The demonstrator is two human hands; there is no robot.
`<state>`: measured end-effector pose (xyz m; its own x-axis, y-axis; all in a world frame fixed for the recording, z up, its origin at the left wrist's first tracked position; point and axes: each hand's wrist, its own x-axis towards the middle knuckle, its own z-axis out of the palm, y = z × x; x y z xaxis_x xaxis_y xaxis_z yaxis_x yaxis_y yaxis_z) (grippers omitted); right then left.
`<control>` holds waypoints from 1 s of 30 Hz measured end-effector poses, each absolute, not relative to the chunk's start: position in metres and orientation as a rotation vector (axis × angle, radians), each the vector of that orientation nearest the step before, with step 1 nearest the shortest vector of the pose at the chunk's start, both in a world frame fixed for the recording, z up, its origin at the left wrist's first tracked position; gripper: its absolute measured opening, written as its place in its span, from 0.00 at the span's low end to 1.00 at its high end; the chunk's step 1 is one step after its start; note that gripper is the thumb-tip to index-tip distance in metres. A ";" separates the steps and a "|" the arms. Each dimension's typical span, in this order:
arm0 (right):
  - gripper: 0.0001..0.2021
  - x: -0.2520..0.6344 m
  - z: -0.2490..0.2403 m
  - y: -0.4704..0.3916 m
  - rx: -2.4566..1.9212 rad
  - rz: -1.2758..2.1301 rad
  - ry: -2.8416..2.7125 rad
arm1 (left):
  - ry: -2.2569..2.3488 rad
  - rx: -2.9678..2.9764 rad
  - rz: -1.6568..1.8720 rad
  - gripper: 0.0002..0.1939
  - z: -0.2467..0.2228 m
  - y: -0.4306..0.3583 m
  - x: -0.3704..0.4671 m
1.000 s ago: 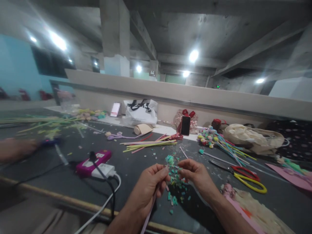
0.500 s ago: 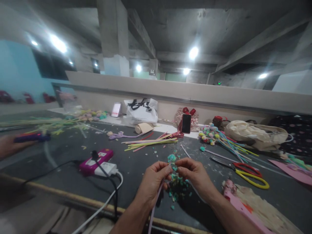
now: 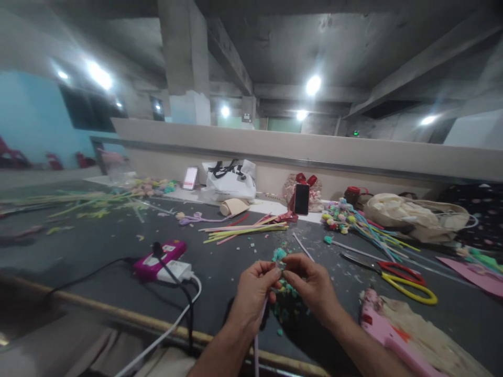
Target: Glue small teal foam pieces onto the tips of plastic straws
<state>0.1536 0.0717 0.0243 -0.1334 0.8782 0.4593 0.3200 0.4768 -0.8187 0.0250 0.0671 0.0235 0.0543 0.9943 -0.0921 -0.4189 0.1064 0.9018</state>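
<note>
My left hand [image 3: 254, 293] is closed in a pinch on a thin lilac fuzzy stem [image 3: 257, 348] that runs down past the table edge. A small teal flower head [image 3: 279, 255] shows just above the fingertips, seemingly at the top of that stem. My right hand [image 3: 311, 287] meets the left at the flower's base, thumb and forefinger pinched together. What sits between those right fingers is too small to make out. Below both hands, teal clippings [image 3: 290, 289] lie scattered on the dark table [image 3: 220, 256].
Scissors [image 3: 408, 285] and a pink glue gun [image 3: 387, 330] lie to the right. A purple power strip [image 3: 168, 255] with a white plug and cables sits left. Loose stems [image 3: 247, 230], a propped phone [image 3: 302, 199] and finished flowers [image 3: 340, 215] lie farther back.
Another person's hand with a purple object, at the far left before, is gone from view. My hands stay together at the flower, with the right fingers slightly closer to its base.
</note>
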 end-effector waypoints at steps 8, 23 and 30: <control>0.08 0.158 0.020 0.079 -1.097 0.638 -1.649 | 0.825 0.698 1.239 0.06 0.025 0.069 0.020; 0.08 0.181 0.028 0.084 -1.161 0.378 -1.761 | 0.739 0.604 1.218 0.05 0.028 0.070 -0.004; 0.09 0.174 0.027 0.077 -1.158 0.514 -1.754 | 0.720 0.582 1.185 0.05 0.029 0.065 -0.001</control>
